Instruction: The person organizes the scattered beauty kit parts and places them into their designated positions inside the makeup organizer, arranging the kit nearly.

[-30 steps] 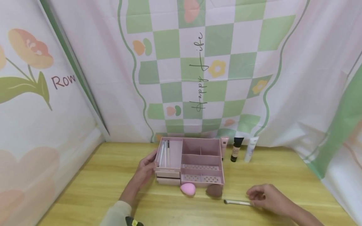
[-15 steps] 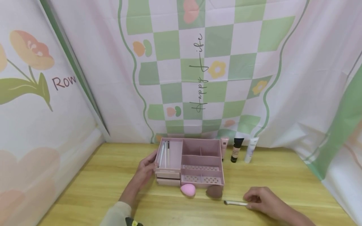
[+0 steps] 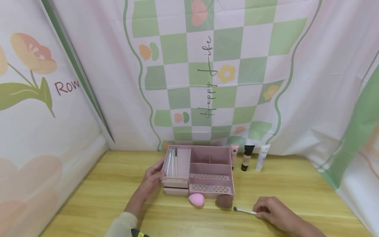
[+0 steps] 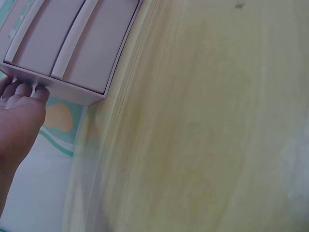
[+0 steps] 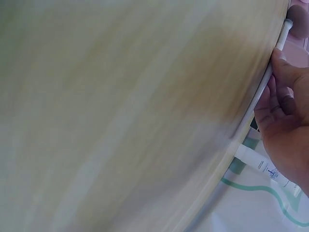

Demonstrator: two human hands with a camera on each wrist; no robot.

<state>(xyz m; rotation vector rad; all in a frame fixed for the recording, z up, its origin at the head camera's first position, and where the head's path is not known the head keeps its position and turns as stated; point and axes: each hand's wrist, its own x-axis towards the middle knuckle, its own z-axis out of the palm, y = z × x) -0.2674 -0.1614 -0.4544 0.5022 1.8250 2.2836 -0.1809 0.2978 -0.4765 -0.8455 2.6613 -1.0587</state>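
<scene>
A staged home vanity corner: printed floral and checked cloth backdrops (image 3: pixel 207 72) enclose a wooden surface (image 3: pixel 88 197) bearing a pink cosmetics organizer (image 3: pixel 198 169) and makeup tubes (image 3: pixel 248 157).

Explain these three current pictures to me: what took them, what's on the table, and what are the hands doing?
There is no machine here: a person wears one camera on the head and one on each wrist. The head view looks down at a wooden table with a pink organizer box, a pink sponge and a brown sponge before it, and three tubes standing behind. The left wrist view shows the left hand touching the box's side with its fingertips. The right wrist view, which is blurred, shows the right hand pinching a thin makeup brush that lies on the table.
</scene>
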